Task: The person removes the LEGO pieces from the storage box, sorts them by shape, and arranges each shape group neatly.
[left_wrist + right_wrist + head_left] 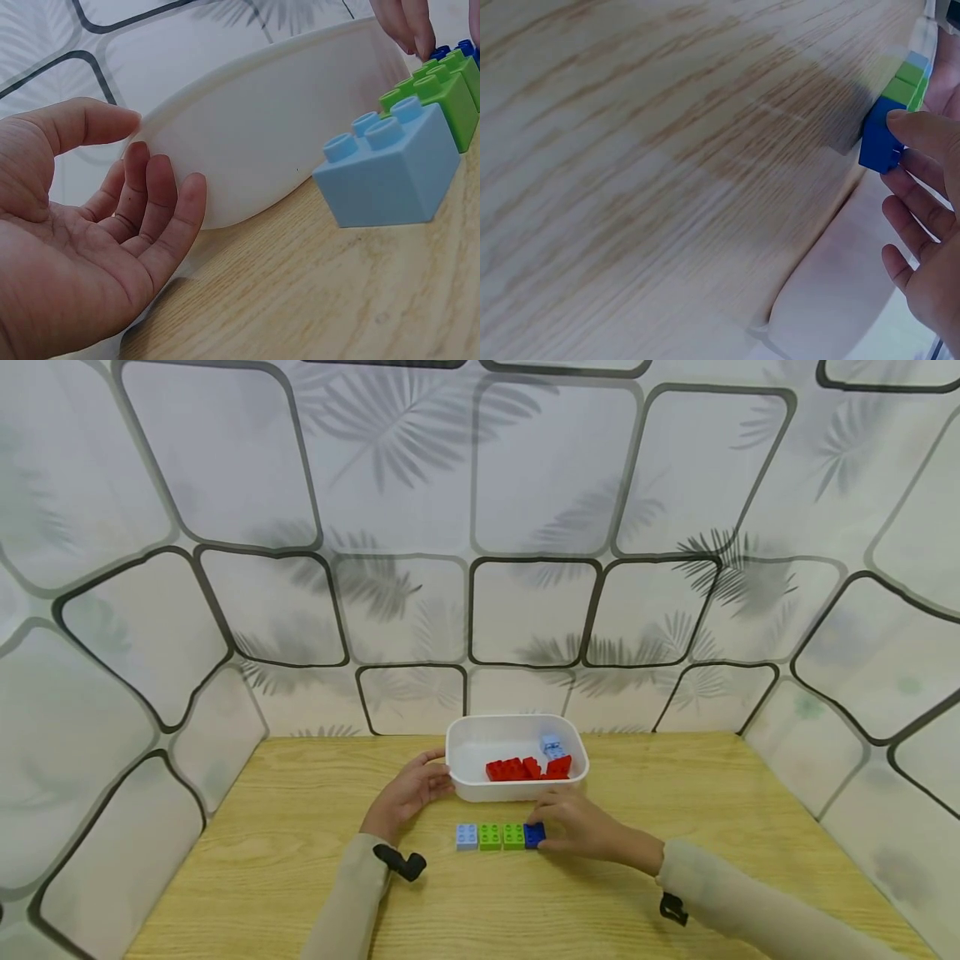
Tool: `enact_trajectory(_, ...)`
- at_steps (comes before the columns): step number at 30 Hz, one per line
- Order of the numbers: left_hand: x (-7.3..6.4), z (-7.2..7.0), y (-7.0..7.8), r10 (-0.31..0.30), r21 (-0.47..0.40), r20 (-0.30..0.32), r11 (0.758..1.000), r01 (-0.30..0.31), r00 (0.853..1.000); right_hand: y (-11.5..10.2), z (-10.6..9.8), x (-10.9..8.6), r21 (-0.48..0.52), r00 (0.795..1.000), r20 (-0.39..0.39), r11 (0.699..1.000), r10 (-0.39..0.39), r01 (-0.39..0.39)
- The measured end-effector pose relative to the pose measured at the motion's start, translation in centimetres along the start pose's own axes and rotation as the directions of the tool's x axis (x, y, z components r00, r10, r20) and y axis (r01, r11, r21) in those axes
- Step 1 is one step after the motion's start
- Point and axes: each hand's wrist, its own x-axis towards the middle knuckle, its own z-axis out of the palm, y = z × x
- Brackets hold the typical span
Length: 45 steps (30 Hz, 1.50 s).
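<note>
My right hand pinches a dark blue toy brick between thumb and fingers, at the right end of a row on the table. In that row, two green bricks sit side by side, then a light blue brick at the left end. The right wrist view shows the thumb on a side of the dark blue brick. My left hand is at the left end of a white plastic bin, fingers relaxed, fingertips right at its wall and rim.
Inside the bin lie several red bricks and some light blue bricks. The bin stands near the back of the wooden table. Patterned cloth hangs behind and at both sides.
</note>
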Motion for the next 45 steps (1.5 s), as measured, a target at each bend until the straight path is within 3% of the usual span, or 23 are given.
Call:
enact_trajectory(28,-0.14,0.05,-0.21,0.021,-0.001,0.007,1.000,-0.021,1.000,-0.31,-0.21,0.14,0.010,0.998,0.045,0.999,0.035,-0.036)
enact_trajectory(45,-0.24,-0.05,-0.27,0.027,-0.005,0.010,1.000,-0.027,1.000,0.16,-0.15,0.23,-0.003,1.000,0.009,1.000,-0.016,0.016)
